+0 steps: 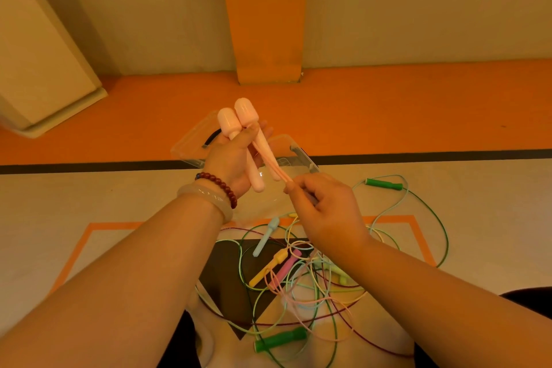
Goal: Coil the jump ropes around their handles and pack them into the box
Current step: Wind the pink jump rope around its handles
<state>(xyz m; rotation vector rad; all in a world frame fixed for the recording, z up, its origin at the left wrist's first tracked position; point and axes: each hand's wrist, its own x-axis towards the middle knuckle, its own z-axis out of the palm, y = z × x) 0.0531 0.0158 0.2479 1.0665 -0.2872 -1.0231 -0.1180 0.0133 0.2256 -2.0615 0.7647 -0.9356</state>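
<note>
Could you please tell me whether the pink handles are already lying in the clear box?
No, the left hand grips both pink handles in the air while the right hand pinches their cord.

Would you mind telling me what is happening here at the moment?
A person's left hand grips two pale pink plastic jump-rope handles together, while the right hand pinches their thin pink cord beside them. The clear plastic box sits on the floor behind; other coloured ropes lie tangled below.
</note>
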